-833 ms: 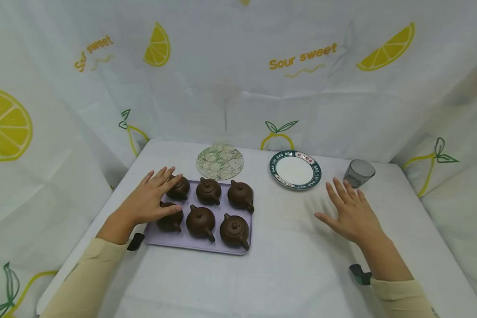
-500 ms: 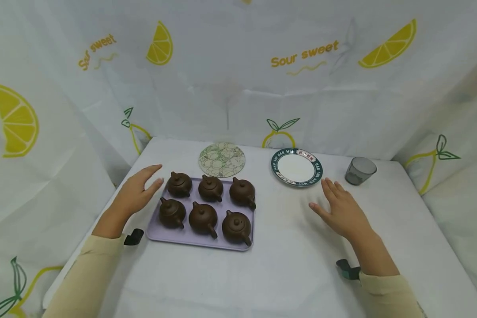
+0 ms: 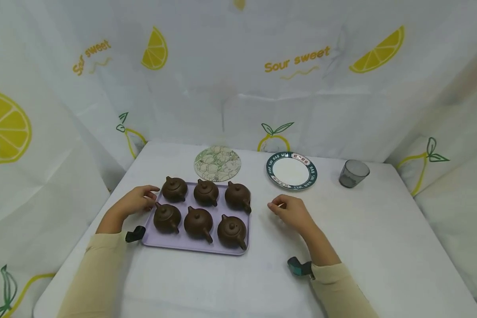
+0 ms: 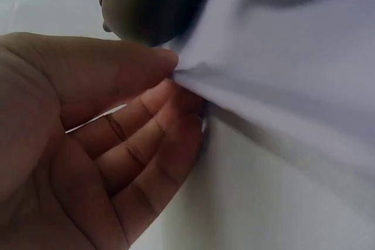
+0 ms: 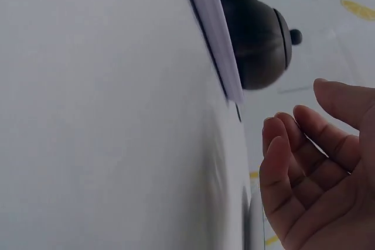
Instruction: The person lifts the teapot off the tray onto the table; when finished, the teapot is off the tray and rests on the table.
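Observation:
A light purple tray (image 3: 175, 240) carries several dark brown teapots (image 3: 198, 221) in two rows. At its left edge my left hand (image 3: 133, 203) pinches the rim. The left wrist view shows the thumb above the tray rim (image 4: 246, 98), with the curled fingers (image 4: 158, 150) beneath. To the tray's right, my right hand (image 3: 296, 213) hangs over the table, fingers loosely bent and holding nothing. In the right wrist view a gap separates its fingertips (image 5: 276, 144) from the tray's edge (image 5: 220, 39).
Behind the tray lies a round patterned mat (image 3: 217, 164). A green-rimmed plate (image 3: 291, 171) sits to its right, and a grey glass (image 3: 353, 173) stands farther right. White cloth printed with lemons (image 3: 155, 48) surrounds the white table (image 3: 206, 287).
My left hand has drawn back from over the teapots and now grips the tray's left rim. My right hand has moved left toward the tray, its fingers bending. Tray and teapots stay put.

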The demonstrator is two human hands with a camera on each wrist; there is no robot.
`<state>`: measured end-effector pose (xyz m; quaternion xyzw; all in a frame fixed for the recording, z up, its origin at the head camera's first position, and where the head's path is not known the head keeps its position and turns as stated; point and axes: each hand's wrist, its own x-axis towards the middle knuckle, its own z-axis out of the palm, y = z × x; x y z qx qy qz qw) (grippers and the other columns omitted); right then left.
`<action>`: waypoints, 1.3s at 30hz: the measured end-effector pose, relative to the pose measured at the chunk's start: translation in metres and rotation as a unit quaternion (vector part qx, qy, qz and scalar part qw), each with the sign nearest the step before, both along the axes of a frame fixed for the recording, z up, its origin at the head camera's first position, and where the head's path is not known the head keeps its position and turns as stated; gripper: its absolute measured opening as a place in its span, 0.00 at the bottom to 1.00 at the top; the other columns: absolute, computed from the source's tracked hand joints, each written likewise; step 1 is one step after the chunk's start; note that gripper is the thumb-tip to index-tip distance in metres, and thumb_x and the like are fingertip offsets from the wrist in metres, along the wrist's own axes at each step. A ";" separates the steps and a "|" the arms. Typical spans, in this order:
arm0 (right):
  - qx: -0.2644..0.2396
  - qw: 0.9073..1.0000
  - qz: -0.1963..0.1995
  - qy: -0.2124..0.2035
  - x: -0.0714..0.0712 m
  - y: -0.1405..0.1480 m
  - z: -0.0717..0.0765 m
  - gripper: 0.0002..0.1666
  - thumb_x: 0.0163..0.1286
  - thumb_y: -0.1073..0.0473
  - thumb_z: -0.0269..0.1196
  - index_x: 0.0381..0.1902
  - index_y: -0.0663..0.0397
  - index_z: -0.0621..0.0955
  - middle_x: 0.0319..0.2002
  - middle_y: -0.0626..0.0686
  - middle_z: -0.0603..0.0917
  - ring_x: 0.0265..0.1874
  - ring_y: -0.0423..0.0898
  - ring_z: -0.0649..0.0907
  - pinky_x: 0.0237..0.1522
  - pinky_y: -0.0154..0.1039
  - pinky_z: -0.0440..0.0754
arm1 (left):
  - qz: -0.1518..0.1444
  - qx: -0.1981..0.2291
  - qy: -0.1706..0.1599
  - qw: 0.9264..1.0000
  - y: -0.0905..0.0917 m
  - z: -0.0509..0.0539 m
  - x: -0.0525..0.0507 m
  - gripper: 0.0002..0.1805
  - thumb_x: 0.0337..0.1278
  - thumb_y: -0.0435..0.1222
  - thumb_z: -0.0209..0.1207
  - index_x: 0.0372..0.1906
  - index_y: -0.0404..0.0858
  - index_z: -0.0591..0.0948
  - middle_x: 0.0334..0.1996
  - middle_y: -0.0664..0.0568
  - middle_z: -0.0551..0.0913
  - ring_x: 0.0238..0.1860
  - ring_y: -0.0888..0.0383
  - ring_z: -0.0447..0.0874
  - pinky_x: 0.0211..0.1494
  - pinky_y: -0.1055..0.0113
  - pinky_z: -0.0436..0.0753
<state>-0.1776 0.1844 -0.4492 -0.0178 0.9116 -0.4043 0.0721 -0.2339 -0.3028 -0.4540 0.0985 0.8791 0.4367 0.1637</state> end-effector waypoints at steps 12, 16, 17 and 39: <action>-0.111 0.993 0.026 -0.007 -0.007 -0.056 -0.017 0.10 0.67 0.55 0.64 0.37 0.57 0.83 0.26 0.49 0.82 0.26 0.44 0.80 0.28 0.37 0.77 | 0.019 0.084 0.012 0.996 -0.020 -0.026 0.008 0.36 0.54 0.25 0.60 0.69 0.26 0.63 0.52 0.32 0.77 0.41 0.61 0.79 0.42 0.69 0.78; -0.133 0.990 0.043 -0.015 -0.007 -0.060 -0.020 0.10 0.70 0.57 0.62 0.38 0.60 0.83 0.25 0.50 0.82 0.24 0.44 0.80 0.28 0.37 0.76 | 0.030 0.099 0.015 0.995 -0.023 -0.030 0.017 0.37 0.55 0.26 0.63 0.70 0.26 0.63 0.58 0.29 0.73 0.42 0.63 0.80 0.44 0.73 0.76; -0.145 0.988 0.048 -0.020 -0.006 -0.061 -0.020 0.10 0.70 0.58 0.61 0.39 0.61 0.83 0.25 0.51 0.82 0.24 0.44 0.80 0.28 0.38 0.77 | 0.035 0.099 0.015 0.994 -0.022 -0.031 0.018 0.37 0.54 0.26 0.64 0.70 0.27 0.63 0.59 0.30 0.73 0.41 0.63 0.80 0.44 0.74 0.76; -0.127 0.990 0.056 0.031 0.005 -0.026 -0.015 0.10 0.72 0.59 0.58 0.42 0.61 0.81 0.28 0.50 0.85 0.30 0.44 0.84 0.44 0.43 0.77 | 0.069 0.093 0.044 0.992 -0.014 -0.033 0.019 0.34 0.54 0.27 0.64 0.67 0.28 0.68 0.58 0.31 0.75 0.38 0.64 0.80 0.44 0.76 0.73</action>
